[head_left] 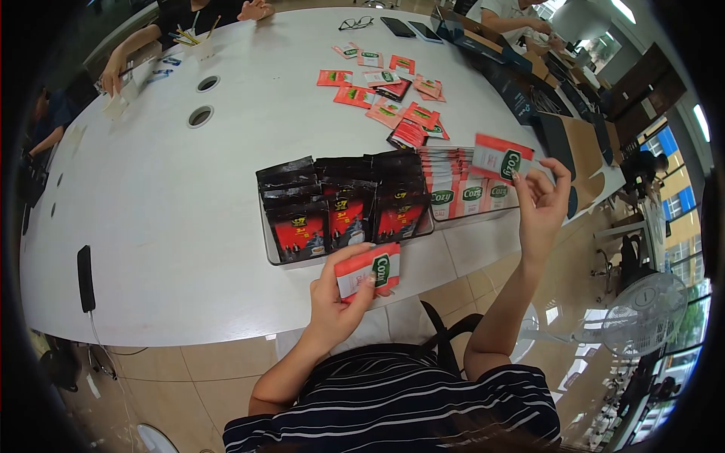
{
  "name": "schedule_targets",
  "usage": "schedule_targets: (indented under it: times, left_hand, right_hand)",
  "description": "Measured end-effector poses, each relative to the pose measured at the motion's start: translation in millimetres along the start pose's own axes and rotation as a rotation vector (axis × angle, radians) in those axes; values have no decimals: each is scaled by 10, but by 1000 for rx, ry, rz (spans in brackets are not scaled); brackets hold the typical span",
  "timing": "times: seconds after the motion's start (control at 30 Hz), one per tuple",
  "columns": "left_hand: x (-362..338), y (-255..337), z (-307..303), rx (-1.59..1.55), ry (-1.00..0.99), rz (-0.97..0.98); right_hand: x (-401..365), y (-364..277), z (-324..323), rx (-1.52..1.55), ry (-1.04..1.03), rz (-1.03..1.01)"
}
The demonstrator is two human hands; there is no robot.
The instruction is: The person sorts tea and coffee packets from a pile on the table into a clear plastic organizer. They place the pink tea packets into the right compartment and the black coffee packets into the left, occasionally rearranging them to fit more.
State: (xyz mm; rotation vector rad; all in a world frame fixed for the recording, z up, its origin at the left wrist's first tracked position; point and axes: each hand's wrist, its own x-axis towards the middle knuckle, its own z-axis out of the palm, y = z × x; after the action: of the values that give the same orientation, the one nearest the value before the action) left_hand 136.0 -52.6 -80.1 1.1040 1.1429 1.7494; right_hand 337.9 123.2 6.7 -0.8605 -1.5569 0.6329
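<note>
My left hand (pixel 337 302) grips a red and white Cozy sachet (pixel 368 270) in front of the box of black packets. Raised above the right-hand box, my right hand (pixel 542 198) pinches another Cozy sachet (pixel 502 158) by its lower right corner. Black and red coffee packets (pixel 349 217) stand in rows in a clear box (pixel 273 240) at the table's front edge. Beside it, a second box (pixel 476 217) holds upright Cozy sachets (pixel 472 195). Loose sachets (pixel 387 114), mostly red, lie scattered beyond the boxes.
The white table (pixel 166 226) has two round holes and a black strip (pixel 86 278) at left. Glasses (pixel 356 23) and two phones (pixel 398 28) lie at the far side. Dark cartons (pixel 563 151) line the right. Another person's hand (pixel 113 74) is at far left. A fan (pixel 646 313) stands right.
</note>
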Motion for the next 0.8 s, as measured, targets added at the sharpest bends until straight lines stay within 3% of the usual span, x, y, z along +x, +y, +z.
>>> schedule_targets:
  times: [0.13,0.2,0.27,0.4,0.5,0.7,0.8]
  left_hand:
    - [-5,-40,-10,-15,18,58]
    - [18,47,26,-79,32,72]
    - [21,45,-26,88,-11,110]
    - [22,17,-41,183,-30,157]
    - [5,20,-39,145,-2,69]
    - [16,-12,-36,167,-11,91]
    - [9,-23,-47,149,-43,21]
  right_hand:
    - [53,98,-165,-435,-128,-85]
    - [57,211,-230,-444,-264,-57]
    - [46,223,-204,-451,-384,-32]
    - [58,343,-138,-641,-443,-234]
    - [63,271,-51,-558,-326,-285]
    - [23,357,-139,-541,-299,169]
    - [15,395,-193,-638,-411,216]
